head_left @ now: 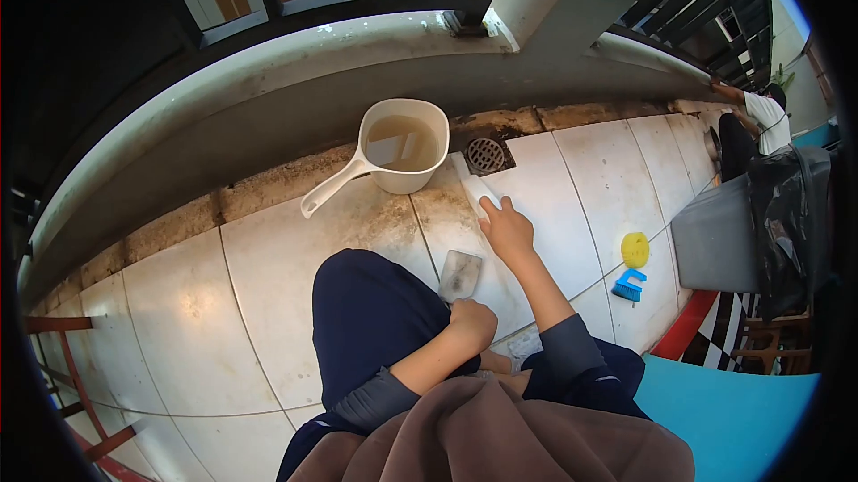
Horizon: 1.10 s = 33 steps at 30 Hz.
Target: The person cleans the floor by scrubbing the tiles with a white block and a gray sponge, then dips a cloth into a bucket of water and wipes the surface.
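My left hand (471,326) is closed in a fist beside my knee, at the narrow lower end of a small whitish scoop-like piece (461,273) with a dirt-stained face. My right hand (509,234) reaches forward over the tiles, its fingers closed around a long white tool (478,185) whose exact kind I cannot make out. The far end of that tool lies by the round floor drain (484,156). To the left of it stands a white dipper (404,146) of cloudy water, its handle pointing toward the lower left.
Brown dirt stains the tiles (380,225) near the dipper. On the right lie a yellow sponge (635,250) and a blue brush (629,285), before a grey bin (715,236) with a black bag. Another person (767,125) crouches at the far right. A low wall (295,116) runs along the back.
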Tool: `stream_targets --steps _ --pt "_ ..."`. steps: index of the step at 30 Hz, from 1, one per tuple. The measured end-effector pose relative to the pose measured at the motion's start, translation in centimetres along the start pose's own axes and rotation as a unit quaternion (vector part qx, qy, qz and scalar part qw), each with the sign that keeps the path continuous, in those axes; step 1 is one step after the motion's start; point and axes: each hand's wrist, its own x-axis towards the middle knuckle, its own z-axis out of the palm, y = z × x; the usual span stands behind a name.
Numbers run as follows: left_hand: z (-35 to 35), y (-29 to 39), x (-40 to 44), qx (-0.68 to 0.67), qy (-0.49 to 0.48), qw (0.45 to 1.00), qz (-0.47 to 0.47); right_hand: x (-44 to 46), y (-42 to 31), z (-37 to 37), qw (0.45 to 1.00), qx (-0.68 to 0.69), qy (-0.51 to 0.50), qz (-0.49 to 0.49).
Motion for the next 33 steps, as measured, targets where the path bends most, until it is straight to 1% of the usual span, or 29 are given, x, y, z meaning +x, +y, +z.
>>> stream_targets --steps 3,6,10,12,14,16,20,22,25,27,30,33 --pt "0.0 -0.2 0.3 -0.006 -0.008 1.000 0.001 4.5 -0.3 0.7 0.997 0.016 0.064 -0.034" --pt "-0.1 -0.6 0.2 -0.023 -0.012 1.000 -0.002 7.4 -1.1 0.4 0.998 0.006 0.059 -0.029" --pt "-0.3 -0.8 0.2 -0.023 -0.009 1.000 0.000 4.0 -0.2 0.9 0.996 -0.005 0.074 -0.043" --pt "-0.4 -0.6 0.0 -0.023 -0.013 1.000 0.004 0.8 0.2 1.0 0.999 -0.012 0.045 -0.021" --pt "-0.4 -0.5 0.1 -0.020 -0.005 1.000 0.008 -1.9 0.2 0.7 0.999 -0.018 0.036 -0.011" --pt "-0.2 -0.5 0.0 -0.021 -0.005 1.000 0.008 -2.2 0.1 1.0 0.999 -0.018 0.038 -0.010" --pt "-0.5 -0.3 0.3 -0.012 -0.005 1.000 0.015 2.2 -0.7 1.2 0.998 -0.018 0.064 -0.014" --pt "-0.4 -0.4 0.2 -0.014 -0.008 1.000 0.011 5.7 -1.1 0.4 0.999 0.004 0.046 -0.022" --pt "-0.5 -0.6 0.5 -0.022 -0.016 1.000 0.006 8.0 -1.1 0.2 0.996 -0.015 0.067 -0.052" --pt "-0.2 -0.8 0.6 -0.025 -0.013 1.000 0.004 6.1 -0.6 0.6 0.996 -0.007 0.073 -0.045" --pt "-0.3 -0.7 0.2 -0.024 -0.009 1.000 -0.001 0.6 -0.1 1.5 0.997 -0.011 0.067 -0.026" --pt "-0.3 -0.5 0.0 -0.014 -0.004 1.000 0.007 -3.9 -0.1 1.5 0.999 -0.022 0.032 0.002"
